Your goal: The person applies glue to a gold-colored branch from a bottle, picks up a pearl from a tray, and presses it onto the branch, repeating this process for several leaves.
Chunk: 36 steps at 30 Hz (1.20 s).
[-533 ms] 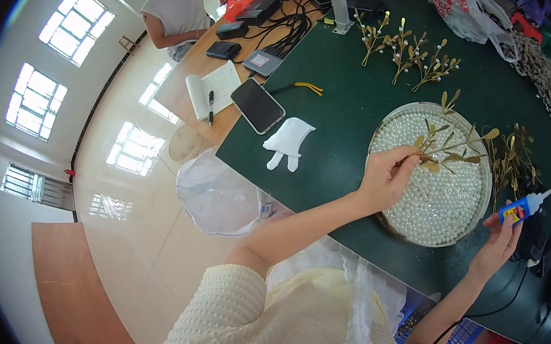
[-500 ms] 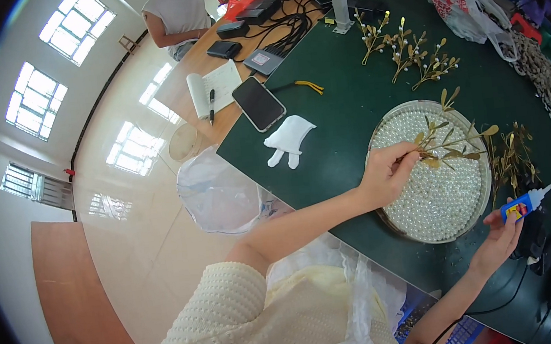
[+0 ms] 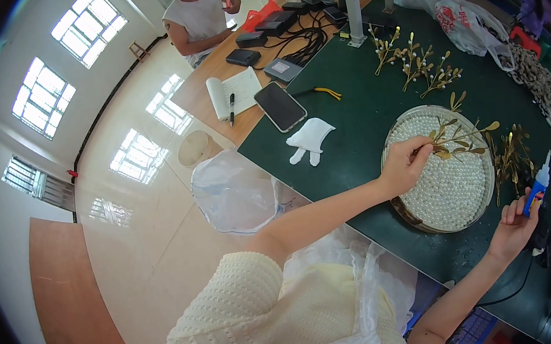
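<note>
My left hand (image 3: 409, 164) pinches the stem end of a gold-green artificial leaf sprig (image 3: 458, 144) over a round tray (image 3: 417, 220) filled with loose white pearl beads (image 3: 449, 191). To the right of the tray, my right hand (image 3: 514, 229) is wrapped round a blue glue bottle (image 3: 537, 192) with a white nozzle pointing up. Close by that bottle lies a bunch of bare gold sprigs (image 3: 508, 157). Farther back on the green table, several sprigs with small white beads (image 3: 406, 64) lie in a row.
A white glove (image 3: 311, 140), a phone (image 3: 280, 107) and yellow-handled tweezers (image 3: 327, 92) lie left of the tray. Beyond are a notepad (image 3: 240, 92), a pen and black adapters with cables (image 3: 302, 38). A plastic bag (image 3: 468, 24) sits at the back right. Another person sits across the wooden table.
My right hand has tipped the glue bottle from slanting right to nearly upright. My left hand still holds the sprig over the beads. The whole view has shifted slightly.
</note>
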Motion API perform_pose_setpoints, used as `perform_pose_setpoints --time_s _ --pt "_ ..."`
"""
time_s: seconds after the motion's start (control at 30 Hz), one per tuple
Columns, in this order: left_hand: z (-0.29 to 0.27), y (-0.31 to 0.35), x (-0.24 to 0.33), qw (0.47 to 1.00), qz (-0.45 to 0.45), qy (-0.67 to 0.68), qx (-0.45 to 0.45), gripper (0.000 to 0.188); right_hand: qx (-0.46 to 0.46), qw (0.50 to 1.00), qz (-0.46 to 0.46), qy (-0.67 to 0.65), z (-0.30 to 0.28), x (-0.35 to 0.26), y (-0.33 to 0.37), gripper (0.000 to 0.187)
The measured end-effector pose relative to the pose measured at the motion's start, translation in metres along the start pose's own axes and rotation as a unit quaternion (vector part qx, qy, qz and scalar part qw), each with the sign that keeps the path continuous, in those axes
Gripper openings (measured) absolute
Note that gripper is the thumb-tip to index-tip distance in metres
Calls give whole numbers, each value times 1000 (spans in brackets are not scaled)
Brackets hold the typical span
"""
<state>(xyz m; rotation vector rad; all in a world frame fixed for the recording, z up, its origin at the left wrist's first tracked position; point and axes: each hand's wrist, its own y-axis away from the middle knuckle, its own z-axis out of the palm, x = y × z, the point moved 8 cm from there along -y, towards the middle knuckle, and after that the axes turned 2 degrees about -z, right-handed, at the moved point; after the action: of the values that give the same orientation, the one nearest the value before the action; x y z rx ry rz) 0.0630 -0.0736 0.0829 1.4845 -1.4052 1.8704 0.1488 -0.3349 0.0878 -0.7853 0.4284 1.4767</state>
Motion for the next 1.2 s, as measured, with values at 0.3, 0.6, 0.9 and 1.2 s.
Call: perform_pose_setpoints --time_s 0.3,0.6,0.9,1.2 --pt "-1 -1 -20 999 -33 28 8 14 -79 994 31 -74 12 -10 0 29" --pt "6 -28 -17 997 -31 28 -63 13 -92 991 75 -59 3 -5 -19 27" --pt "16 -50 -30 992 -61 -19 -112 12 -51 990 122 -51 -6 23 -50 35" --pt "11 -43 -33 989 -96 -31 -113 7 89 980 155 -92 -18 52 -42 42"
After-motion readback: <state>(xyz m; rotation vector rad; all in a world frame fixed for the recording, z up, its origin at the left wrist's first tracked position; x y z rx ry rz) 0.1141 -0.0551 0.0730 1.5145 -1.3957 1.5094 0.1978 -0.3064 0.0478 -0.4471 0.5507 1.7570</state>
